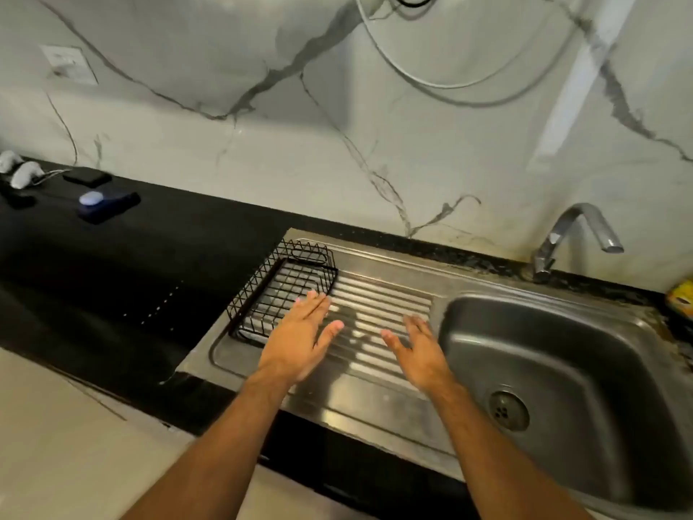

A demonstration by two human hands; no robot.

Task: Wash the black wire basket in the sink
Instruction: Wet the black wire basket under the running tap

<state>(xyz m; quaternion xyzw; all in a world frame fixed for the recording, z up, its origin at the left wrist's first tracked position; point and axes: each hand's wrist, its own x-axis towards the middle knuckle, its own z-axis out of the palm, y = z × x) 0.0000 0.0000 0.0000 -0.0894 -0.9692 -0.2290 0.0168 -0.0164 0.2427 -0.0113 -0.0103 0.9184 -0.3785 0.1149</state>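
Note:
The black wire basket [285,287] stands upright on the left end of the steel drainboard [378,294]. My left hand [303,334] hovers with straight fingers over the basket's near right corner, fingertips at its rim; contact is unclear. My right hand [420,350] is held flat and open above the ribbed drainboard, between the basket and the sink bowl [555,354]. Neither hand holds anything. The sink bowl lies to the right with its drain [509,410] at the near side.
A steel tap [573,234] stands behind the bowl, not running. A yellow object [680,302] sits at the far right edge. On the black counter [150,257] to the left lie dark small boxes [107,204] and grey items [22,172]. A marble wall rises behind.

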